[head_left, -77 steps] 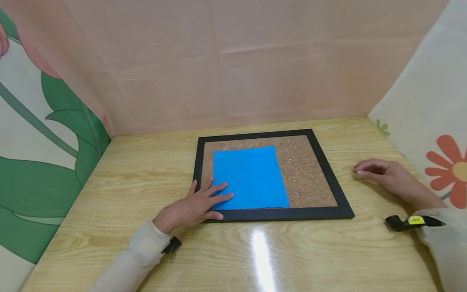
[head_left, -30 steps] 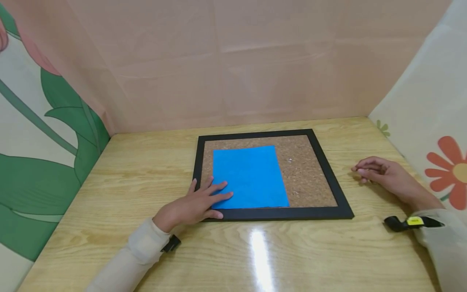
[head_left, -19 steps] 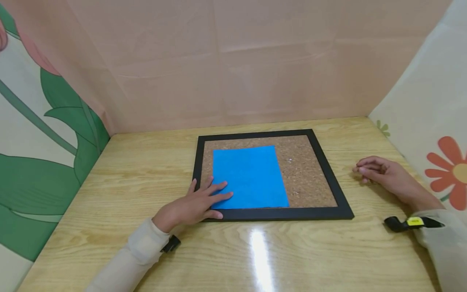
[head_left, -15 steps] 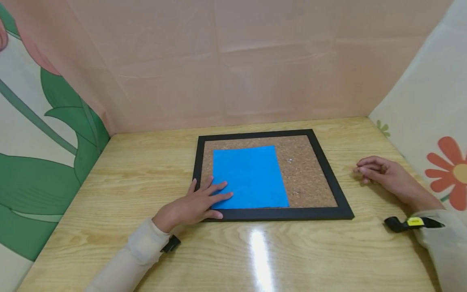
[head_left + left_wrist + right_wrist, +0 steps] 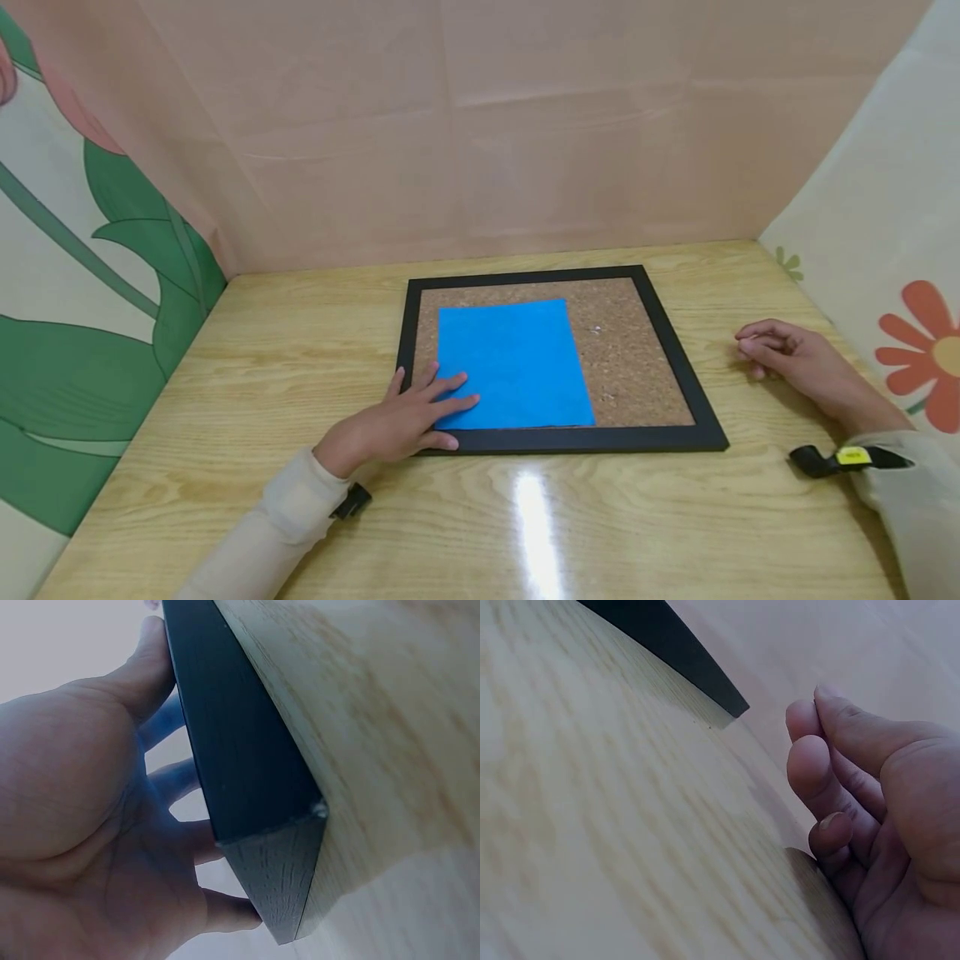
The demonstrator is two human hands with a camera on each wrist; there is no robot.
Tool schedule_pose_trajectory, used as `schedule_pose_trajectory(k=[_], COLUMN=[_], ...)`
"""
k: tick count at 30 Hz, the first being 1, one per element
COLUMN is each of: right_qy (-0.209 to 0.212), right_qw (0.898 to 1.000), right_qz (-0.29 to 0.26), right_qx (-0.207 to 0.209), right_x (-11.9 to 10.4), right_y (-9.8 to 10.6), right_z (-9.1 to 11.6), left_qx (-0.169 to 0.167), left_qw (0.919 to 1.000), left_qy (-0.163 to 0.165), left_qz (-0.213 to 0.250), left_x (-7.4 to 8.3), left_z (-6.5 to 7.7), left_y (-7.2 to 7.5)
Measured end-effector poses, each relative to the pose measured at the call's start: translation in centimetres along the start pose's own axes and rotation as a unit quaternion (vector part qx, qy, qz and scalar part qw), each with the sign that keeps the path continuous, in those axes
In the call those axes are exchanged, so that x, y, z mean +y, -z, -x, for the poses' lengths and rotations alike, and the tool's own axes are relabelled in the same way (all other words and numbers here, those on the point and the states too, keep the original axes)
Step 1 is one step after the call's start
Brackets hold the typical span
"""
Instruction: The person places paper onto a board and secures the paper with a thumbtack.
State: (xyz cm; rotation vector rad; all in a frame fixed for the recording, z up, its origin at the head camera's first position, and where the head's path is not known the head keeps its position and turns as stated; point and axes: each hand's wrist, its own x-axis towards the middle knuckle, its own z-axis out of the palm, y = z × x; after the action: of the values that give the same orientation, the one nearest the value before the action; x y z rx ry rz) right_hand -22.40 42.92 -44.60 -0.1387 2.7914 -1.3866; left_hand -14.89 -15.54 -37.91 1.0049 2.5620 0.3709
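A black-framed corkboard [image 5: 645,367] lies flat on the table, with a blue sheet of paper [image 5: 510,358] on its left and middle part. My left hand [image 5: 386,421] rests with spread fingers on the board's lower left corner. Some of its fingertips lie on the paper, others on the black frame [image 5: 232,727]. To the right of the board, apart from it, my right hand [image 5: 795,358] hovers just above the table. Its thumb and index fingertips [image 5: 802,720] meet and the other fingers curl. Whether something tiny sits between them does not show.
Two small, shiny, clear bits [image 5: 596,330] sit on the bare cork right of the paper, too small to make out. The wooden table [image 5: 300,350] meets a pink cloth backdrop [image 5: 480,125] behind and printed flower panels at both sides.
My right hand's fingers have shifted against each other, curling in more, and the fingertips have drawn slightly to the right. The left hand, paper and board stay as they were.
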Motion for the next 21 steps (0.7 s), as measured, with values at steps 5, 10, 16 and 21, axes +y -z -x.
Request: schedule_pose_trajectory(k=[5, 10, 16, 21], right_qy=[0.0, 0.001, -0.018, -0.021], right_qw=[1.0, 1.0, 0.999, 0.999], right_qz=[-0.001, 0.0, 0.03, 0.035], right_qx=[0.003, 0.006, 0.005, 0.005], right_x=[0.05, 0.03, -0.1, -0.21], right_y=[0.02, -0.09, -0.08, -0.12], right_z=[-0.02, 0.01, 0.16, 0.2], left_qx=[-0.002, 0.0, 0.001, 0.0], left_qw=[1.0, 1.0, 1.0, 1.0], left_qy=[0.001, 0.001, 0.001, 0.001], left_qz=[0.003, 0.002, 0.005, 0.005], left_x=[0.09, 0.16, 0.13, 0.06], left_z=[0.05, 0.07, 0.08, 0.07], left_y=[0.04, 0.08, 0.05, -0.01])
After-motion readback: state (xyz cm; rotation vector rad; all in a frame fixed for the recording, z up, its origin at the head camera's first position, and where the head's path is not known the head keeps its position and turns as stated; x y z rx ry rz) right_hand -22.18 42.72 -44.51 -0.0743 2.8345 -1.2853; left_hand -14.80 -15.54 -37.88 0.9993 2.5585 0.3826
